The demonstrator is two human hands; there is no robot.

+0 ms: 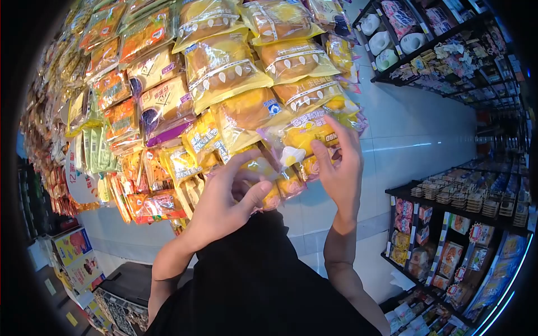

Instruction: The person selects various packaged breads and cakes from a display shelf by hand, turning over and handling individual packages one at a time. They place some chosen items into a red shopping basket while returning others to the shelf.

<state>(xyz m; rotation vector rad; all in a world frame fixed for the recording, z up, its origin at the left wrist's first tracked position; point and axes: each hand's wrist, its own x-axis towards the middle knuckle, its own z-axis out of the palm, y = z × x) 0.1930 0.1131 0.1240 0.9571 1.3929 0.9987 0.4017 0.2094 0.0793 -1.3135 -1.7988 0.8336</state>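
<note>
A rack of hanging snack packets (168, 101) fills the upper left. My left hand (221, 201) pinches a small yellow cake packet (283, 183) at the rack's lower edge, thumb below and fingers curled above it. My right hand (339, 165) grips the edge of a larger clear packet of yellow cakes (302, 134) just above, thumb in front and fingers behind. The two hands are close together, with the packets touching between them. My black top (252, 280) covers the bottom centre.
A white tiled aisle (414, 140) runs to the right. Dark shelves with packaged goods (448, 224) stand at the right, and another shelf with white bowls (392, 39) at the top right. A dark basket (120, 302) sits at the lower left.
</note>
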